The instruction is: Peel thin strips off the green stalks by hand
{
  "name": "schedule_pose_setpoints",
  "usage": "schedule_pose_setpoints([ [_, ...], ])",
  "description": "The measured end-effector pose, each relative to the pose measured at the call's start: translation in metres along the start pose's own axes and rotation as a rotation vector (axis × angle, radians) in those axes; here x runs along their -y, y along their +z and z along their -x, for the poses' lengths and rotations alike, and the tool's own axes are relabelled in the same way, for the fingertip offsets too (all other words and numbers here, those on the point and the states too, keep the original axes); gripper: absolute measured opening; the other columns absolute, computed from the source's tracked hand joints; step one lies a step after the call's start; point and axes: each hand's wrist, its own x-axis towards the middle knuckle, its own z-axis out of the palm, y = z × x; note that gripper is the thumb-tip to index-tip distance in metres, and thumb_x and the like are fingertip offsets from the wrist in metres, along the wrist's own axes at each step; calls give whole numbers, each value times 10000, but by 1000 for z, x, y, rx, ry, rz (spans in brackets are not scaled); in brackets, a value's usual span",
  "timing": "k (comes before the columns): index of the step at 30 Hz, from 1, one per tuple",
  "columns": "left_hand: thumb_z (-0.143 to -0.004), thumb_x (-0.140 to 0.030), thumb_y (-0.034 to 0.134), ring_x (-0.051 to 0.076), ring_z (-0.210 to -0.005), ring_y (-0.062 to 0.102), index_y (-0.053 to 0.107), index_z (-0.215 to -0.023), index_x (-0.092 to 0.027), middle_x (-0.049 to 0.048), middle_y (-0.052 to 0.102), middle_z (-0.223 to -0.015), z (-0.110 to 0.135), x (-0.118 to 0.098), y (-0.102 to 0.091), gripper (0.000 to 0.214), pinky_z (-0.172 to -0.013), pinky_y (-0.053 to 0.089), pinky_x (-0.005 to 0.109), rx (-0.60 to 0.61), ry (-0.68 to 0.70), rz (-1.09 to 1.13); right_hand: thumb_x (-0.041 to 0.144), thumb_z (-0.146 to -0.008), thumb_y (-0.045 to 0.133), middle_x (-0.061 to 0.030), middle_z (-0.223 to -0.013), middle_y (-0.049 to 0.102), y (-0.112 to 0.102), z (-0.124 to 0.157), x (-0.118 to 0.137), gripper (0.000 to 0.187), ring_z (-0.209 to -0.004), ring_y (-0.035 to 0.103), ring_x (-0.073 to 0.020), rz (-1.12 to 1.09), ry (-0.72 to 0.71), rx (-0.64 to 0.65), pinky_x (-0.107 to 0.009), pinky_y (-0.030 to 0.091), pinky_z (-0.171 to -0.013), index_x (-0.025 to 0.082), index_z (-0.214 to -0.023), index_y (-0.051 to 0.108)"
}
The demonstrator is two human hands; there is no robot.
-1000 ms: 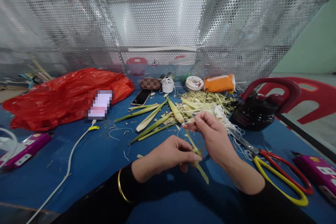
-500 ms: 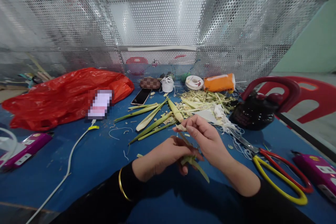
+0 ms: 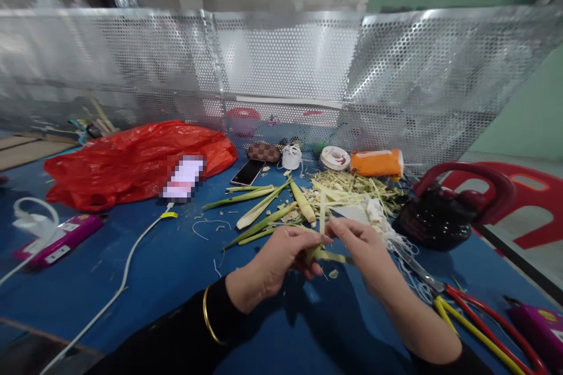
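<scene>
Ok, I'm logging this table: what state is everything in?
Left hand, pinching leaf strips
Right hand, at the strips, grip unclear
Cabled phone, screen lit
Other phone, screen dark
Red plastic bag, crumpled
Scissors, lying flat, opening unclear
White spool, lying flat
Orange packet, lying down
Black pot, standing upright
Long leaves, lying loose
White charger, apparently plugged in

Counts, by kind, of the items on and around a blue worktable [image 3: 153,269].
Hands, two: left hand [image 3: 275,255], right hand [image 3: 360,249]. Strip ends protruding at the fingers, two: upright end [image 3: 322,211], sideways end [image 3: 336,257]. Green shoots [image 3: 259,209], about six, partly overlapping; shavings [image 3: 373,184], too many to count. Phones, two: lit phone [image 3: 183,179], dark phone [image 3: 248,172]. Purple boxes [image 3: 73,240], two. One each: pair of scissors [image 3: 435,286], gold bangle [image 3: 206,319], red bag [image 3: 118,158], checkered case [image 3: 264,153], white thread bundle [image 3: 291,157], ribbon roll [image 3: 328,159], orange packet [image 3: 376,163], black kettle [image 3: 435,220].
</scene>
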Motion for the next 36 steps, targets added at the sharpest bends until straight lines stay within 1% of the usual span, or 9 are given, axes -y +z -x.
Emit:
schedule_pose_setpoints([
  [6, -765, -501, 611, 94, -397, 543, 654, -743, -122, 0, 595, -504, 0, 6, 1, 382, -390, 386, 175, 69, 15, -50, 471, -726, 715, 24, -584, 513, 12, 7, -2, 302, -556, 476, -126, -192, 131, -5, -236, 413, -513, 185, -675, 631],
  [9, -772, -465, 605, 84, -402, 530, 648, -676, -120, 5, 593, -496, -1, 6, 0, 361, -377, 354, 160, 99, 31, -124, 481, -728, 710, 42, -559, 461, 13, 8, -2, 303, -483, 433, -114, -243, 190, 20, -227, 382, -414, 194, -703, 615],
  [13, -798, -423, 568, 56, -393, 491, 700, -779, -104, 62, 707, -712, -1, 5, -1, 346, -353, 303, 166, 146, 47, -153, 453, -763, 677, 47, -558, 482, 10, 6, -6, 274, -493, 432, -114, -203, 93, -86, -232, 371, -457, 201, -689, 600],
  [16, -800, -406, 564, 52, -386, 474, 719, -887, -101, 61, 712, -709, -1, 6, -1, 353, -356, 292, 166, 143, 31, -131, 433, -782, 650, 21, -623, 531, 9, 3, -8, 273, -587, 465, -137, -98, 18, -205, -246, 376, -538, 199, -662, 576],
  [22, -804, -387, 579, 51, -403, 481, 729, -922, -104, 49, 687, -673, -3, 7, -2, 342, -356, 281, 157, 151, -14, -53, 420, -812, 607, 20, -620, 535, 9, 1, -10, 265, -607, 485, -152, -40, 20, -200, -266, 391, -590, 199, -669, 577],
  [27, -823, -340, 572, 58, -447, 521, 705, -917, -116, 11, 629, -636, -6, 3, -4, 277, -375, 306, 153, -31, 31, 124, 406, -850, 574, -47, -886, 654, 7, 5, -6, 211, -839, 576, -216, 191, -175, -256, -311, 431, -748, 207, -908, 618],
  [31, -856, -329, 553, 59, -451, 516, 669, -847, -122, 1, 607, -609, -4, -2, -5, 238, -400, 314, 162, -71, 25, 205, 438, -886, 519, -58, -946, 675, 6, 5, -4, 260, -925, 588, -243, 246, -157, -10, -333, 424, -806, 215, -929, 646],
  [34, -867, -307, 538, 54, -443, 503, 651, -792, -118, -3, 594, -589, -3, -3, -5, 232, -412, 316, 167, -63, 8, 248, 490, -897, 466, -42, -756, 642, 8, 3, -1, 378, -779, 582, -214, 145, -62, 176, -320, 427, -747, 193, -721, 620],
  [36, -862, -291, 541, 49, -437, 495, 650, -785, -118, -7, 590, -576, -3, -3, -5, 218, -415, 309, 165, -69, -5, 274, 510, -860, 512, -22, -663, 585, 8, 2, 1, 398, -699, 543, -189, 92, -25, 192, -299, 414, -688, 198, -616, 544],
])
